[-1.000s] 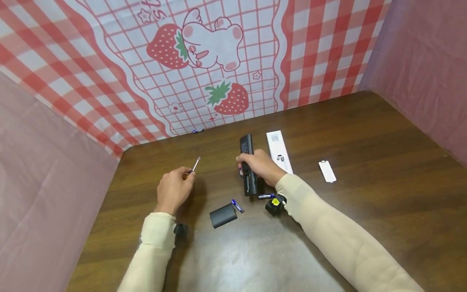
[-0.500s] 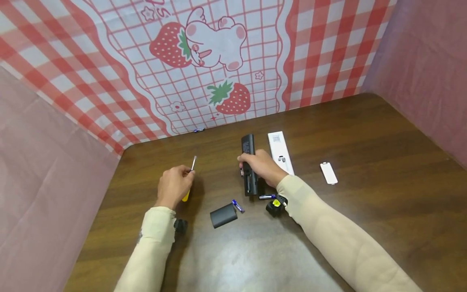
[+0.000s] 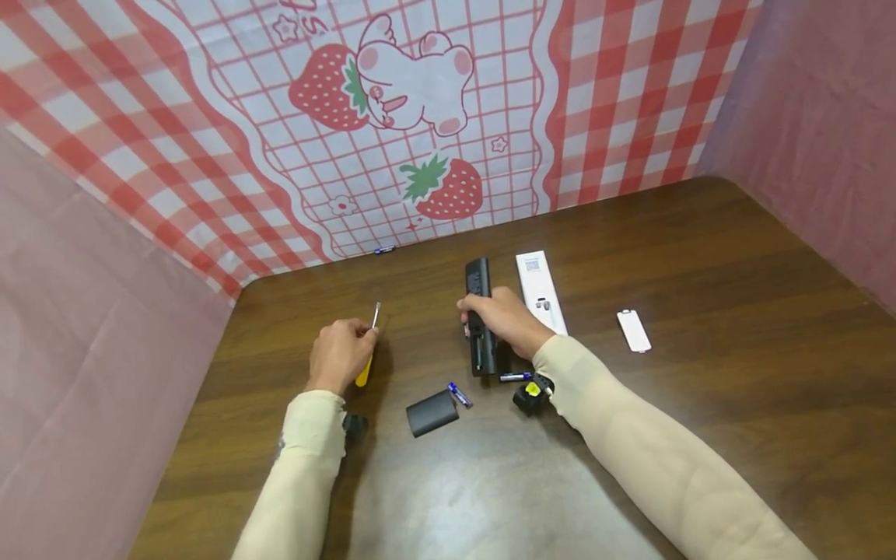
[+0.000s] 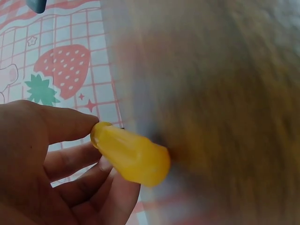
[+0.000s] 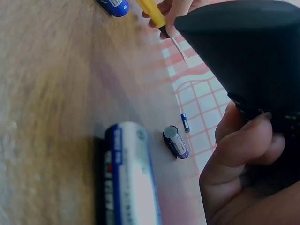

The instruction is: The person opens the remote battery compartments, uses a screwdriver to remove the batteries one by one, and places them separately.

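Observation:
My left hand [image 3: 339,354] pinches a screwdriver [image 3: 363,372] by the front of its yellow handle. Its metal tip points away from me in the head view, and the handle's rounded end [image 4: 143,161] fills the middle of the left wrist view. My right hand [image 3: 511,320] grips a black remote control [image 3: 477,274] by its sides. The remote lies lengthwise with its back up, and an uncovered battery slot shows at the near end. Nearer to me lie a blue-and-white battery [image 3: 460,395] and another battery [image 3: 516,377].
A dark, slightly curved cover-like piece [image 3: 432,413] lies in front. Beyond my right hand is a white box [image 3: 540,289]; a thin white plate [image 3: 634,331] sits farther right. One battery [image 3: 384,250] rests against the checked cloth [image 3: 609,101] at the back.
My left hand has turned the screwdriver, so its yellow handle now shows below the fingers. The right hand and the remote stay in place. The head view has shifted slightly.

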`<action>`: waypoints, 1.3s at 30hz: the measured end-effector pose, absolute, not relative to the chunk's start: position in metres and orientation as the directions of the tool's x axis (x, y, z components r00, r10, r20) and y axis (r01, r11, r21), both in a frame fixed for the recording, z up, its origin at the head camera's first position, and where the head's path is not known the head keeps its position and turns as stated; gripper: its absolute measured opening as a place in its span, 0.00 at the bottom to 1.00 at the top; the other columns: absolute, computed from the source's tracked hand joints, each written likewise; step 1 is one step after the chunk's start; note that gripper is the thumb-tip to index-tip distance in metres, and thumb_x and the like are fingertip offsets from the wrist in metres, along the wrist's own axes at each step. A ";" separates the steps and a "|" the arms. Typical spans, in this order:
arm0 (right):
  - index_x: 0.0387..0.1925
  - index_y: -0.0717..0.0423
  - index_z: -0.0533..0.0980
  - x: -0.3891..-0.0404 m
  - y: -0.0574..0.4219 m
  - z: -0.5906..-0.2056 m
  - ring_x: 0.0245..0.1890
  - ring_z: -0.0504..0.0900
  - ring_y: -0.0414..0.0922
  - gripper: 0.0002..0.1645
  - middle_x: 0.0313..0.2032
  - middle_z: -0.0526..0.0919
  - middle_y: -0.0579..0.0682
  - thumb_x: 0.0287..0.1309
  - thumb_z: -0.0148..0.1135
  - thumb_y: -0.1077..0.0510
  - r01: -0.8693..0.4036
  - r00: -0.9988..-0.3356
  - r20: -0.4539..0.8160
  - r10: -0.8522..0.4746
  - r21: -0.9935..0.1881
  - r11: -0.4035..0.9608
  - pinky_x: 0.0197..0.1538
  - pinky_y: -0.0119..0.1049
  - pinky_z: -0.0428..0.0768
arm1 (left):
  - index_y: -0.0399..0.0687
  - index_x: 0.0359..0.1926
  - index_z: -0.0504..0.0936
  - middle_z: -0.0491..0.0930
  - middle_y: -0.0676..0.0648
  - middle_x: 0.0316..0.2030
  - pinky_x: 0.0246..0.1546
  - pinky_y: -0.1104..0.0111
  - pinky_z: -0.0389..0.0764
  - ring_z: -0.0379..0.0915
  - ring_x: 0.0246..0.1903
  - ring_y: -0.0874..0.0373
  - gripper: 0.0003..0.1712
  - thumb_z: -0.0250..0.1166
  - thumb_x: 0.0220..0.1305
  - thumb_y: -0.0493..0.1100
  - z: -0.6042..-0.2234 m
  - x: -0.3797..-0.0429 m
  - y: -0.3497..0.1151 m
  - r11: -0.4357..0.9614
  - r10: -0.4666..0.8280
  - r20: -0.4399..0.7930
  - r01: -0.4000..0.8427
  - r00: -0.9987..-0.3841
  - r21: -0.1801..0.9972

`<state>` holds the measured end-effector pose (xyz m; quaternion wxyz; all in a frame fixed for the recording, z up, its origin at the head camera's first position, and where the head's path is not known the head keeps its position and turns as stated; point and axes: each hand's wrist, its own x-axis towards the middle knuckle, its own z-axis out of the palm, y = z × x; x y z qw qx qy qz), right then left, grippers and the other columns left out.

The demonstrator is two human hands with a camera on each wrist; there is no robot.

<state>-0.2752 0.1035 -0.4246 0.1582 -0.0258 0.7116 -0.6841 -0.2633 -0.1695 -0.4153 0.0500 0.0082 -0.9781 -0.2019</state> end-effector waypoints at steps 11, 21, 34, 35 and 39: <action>0.48 0.70 0.75 -0.275 0.104 -0.424 0.31 0.82 0.46 0.25 0.41 0.82 0.65 0.65 0.57 0.49 0.180 -0.947 -0.188 -0.261 -0.982 0.054 0.37 0.41 0.81 | 0.47 0.46 0.89 0.85 0.39 0.45 0.40 0.50 0.77 0.80 0.43 0.39 0.18 0.61 0.67 0.52 -0.411 -0.275 -0.167 0.931 -0.079 0.020 -0.067 -0.997 0.358; 0.49 0.70 0.76 -0.274 0.104 -0.424 0.32 0.82 0.46 0.24 0.42 0.82 0.64 0.65 0.58 0.50 0.186 -0.946 -0.195 -0.261 -0.981 0.057 0.37 0.41 0.80 | 0.47 0.45 0.89 0.85 0.40 0.44 0.36 0.54 0.76 0.78 0.39 0.42 0.17 0.64 0.68 0.53 -0.414 -0.277 -0.169 0.937 -0.078 -0.044 -0.089 -0.996 0.339; 0.49 0.69 0.76 -0.275 0.105 -0.425 0.33 0.83 0.48 0.25 0.41 0.82 0.63 0.65 0.58 0.49 0.186 -0.948 -0.198 -0.249 -0.980 0.071 0.37 0.41 0.81 | 0.52 0.45 0.89 0.85 0.40 0.43 0.33 0.52 0.76 0.79 0.40 0.41 0.15 0.64 0.68 0.53 -0.410 -0.275 -0.170 0.936 -0.110 -0.046 -0.119 -0.993 0.332; 0.48 0.69 0.76 -0.275 0.105 -0.425 0.33 0.83 0.47 0.25 0.41 0.83 0.63 0.65 0.58 0.49 0.183 -0.949 -0.197 -0.247 -0.980 0.080 0.37 0.41 0.81 | 0.52 0.45 0.89 0.85 0.40 0.43 0.33 0.53 0.76 0.79 0.40 0.41 0.15 0.64 0.68 0.54 -0.410 -0.275 -0.170 0.936 -0.111 -0.048 -0.121 -0.993 0.332; 0.44 0.65 0.77 -0.275 0.104 -0.426 0.33 0.83 0.48 0.22 0.41 0.83 0.62 0.66 0.58 0.48 0.175 -0.951 -0.194 -0.242 -0.980 0.098 0.37 0.41 0.81 | 0.53 0.47 0.88 0.85 0.41 0.43 0.31 0.53 0.75 0.79 0.39 0.42 0.17 0.62 0.68 0.56 -0.407 -0.272 -0.170 0.934 -0.125 -0.057 -0.137 -0.990 0.330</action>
